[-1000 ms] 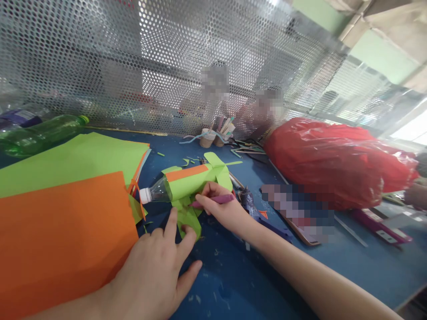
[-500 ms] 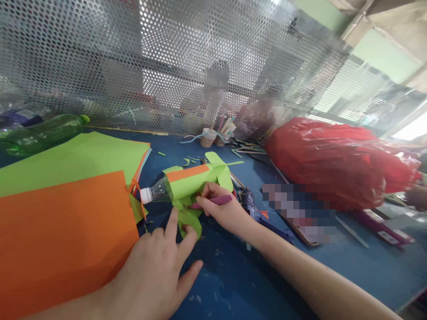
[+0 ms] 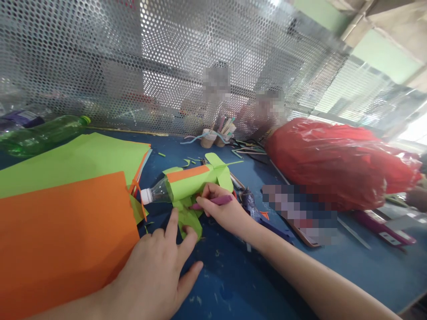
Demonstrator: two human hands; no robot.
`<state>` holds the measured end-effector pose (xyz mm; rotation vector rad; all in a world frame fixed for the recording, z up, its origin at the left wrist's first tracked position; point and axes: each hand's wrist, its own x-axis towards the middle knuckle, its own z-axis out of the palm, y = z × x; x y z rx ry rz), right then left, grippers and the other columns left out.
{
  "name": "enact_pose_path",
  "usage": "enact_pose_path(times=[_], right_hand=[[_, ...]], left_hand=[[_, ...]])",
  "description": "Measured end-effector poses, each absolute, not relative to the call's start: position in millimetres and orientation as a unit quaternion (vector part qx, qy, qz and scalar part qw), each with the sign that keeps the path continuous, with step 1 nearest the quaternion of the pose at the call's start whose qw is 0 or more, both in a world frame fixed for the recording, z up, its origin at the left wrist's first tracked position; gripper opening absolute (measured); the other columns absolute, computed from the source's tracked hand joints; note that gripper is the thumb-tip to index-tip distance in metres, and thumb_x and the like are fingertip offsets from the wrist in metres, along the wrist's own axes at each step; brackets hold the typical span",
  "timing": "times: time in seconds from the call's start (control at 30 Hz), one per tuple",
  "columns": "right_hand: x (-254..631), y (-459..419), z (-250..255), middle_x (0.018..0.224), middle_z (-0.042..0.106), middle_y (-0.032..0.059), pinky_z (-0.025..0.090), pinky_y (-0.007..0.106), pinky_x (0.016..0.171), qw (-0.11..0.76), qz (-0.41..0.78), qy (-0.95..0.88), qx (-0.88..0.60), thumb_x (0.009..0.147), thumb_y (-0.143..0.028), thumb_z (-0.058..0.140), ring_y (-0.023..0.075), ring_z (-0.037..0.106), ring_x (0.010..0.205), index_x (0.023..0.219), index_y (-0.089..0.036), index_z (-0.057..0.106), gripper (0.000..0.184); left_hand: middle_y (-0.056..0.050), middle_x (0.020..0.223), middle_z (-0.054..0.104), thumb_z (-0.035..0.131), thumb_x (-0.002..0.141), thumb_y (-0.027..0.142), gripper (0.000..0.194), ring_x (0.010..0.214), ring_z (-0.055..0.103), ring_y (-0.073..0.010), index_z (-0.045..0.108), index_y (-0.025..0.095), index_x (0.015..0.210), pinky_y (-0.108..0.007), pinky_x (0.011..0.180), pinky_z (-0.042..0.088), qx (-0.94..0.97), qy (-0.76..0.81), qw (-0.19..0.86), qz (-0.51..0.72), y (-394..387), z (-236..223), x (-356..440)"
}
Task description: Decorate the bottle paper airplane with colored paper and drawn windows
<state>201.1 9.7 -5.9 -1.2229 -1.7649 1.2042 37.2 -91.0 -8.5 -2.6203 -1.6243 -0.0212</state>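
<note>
I have my left hand [image 3: 155, 262] spread, two fingertips touching the lime-green cut paper [image 3: 191, 218] on the blue tabletop [image 3: 227, 275]. My right hand [image 3: 225, 211] is clamped on the slim magenta pen [image 3: 223, 200], tip at that paper. Just beyond, the clear plastic bottle [image 3: 161, 191], wrapped in green-and-orange paper, lies sideways, white cap [image 3: 146, 196] leftward. Farther back stands a small round cup [image 3: 208, 141].

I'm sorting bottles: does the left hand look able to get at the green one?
Probably, with a stretch: only low paper sheets seem to lie between the left hand and the green bottle.
</note>
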Motion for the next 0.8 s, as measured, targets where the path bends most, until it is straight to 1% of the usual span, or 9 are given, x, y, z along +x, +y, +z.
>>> enact_pose_path(times=[0.17, 0.33, 0.57, 0.8], right_hand=[[201.4, 8.6, -5.2, 0.051, 0.050, -0.0081, 0.043, 0.024, 0.056, 0.333, 0.456, -0.680, -0.468, 0.082, -0.022, 0.059, 0.0209, 0.074, 0.074, 0.070, -0.022, 0.047, 0.017], [200.8, 8.7, -5.4, 0.051, 0.049, -0.0086, 0.042, 0.023, 0.055, 0.336, 0.466, -0.675, -0.464, 0.081, -0.020, 0.059, 0.0207, 0.074, 0.075, 0.069, -0.022, 0.045, 0.018], [200.8, 9.4, -6.9, 0.050, 0.048, -0.0090, 0.047, 0.025, 0.060, 0.338, 0.462, -0.677, -0.463, 0.080, -0.020, 0.060, 0.0186, 0.072, 0.071, 0.068, -0.023, 0.045, 0.020], [200.6, 9.2, -5.0, 0.050, 0.049, -0.0084, 0.044, 0.024, 0.057, 0.327, 0.452, -0.681, -0.474, 0.081, -0.021, 0.059, 0.0200, 0.073, 0.074, 0.068, -0.022, 0.045, 0.019]], left_hand=[[-0.032, 0.139, 0.051, 0.039, 0.095, 0.039, 0.042, 0.076, 0.072, -0.0310, 0.061, 0.020, 0.126, -0.047, 0.062, 0.059, -0.855, -0.517, 0.028, -0.022, -91.0, -12.1, 36.7], [-0.032, 0.138, 0.052, 0.043, 0.094, 0.036, 0.039, 0.074, 0.073, -0.0312, 0.063, 0.020, 0.124, -0.047, 0.060, 0.059, -0.853, -0.520, 0.037, -0.027, -91.7, -11.3, 38.4], [-0.032, 0.138, 0.052, 0.041, 0.094, 0.037, 0.041, 0.075, 0.073, -0.0322, 0.062, 0.020, 0.124, -0.047, 0.060, 0.059, -0.855, -0.516, 0.037, -0.035, -90.5, -14.1, 35.3], [-0.032, 0.138, 0.053, 0.039, 0.095, 0.037, 0.041, 0.075, 0.072, -0.0322, 0.062, 0.020, 0.124, -0.048, 0.059, 0.059, -0.857, -0.511, 0.036, -0.050, -89.9, -16.3, 34.2]])
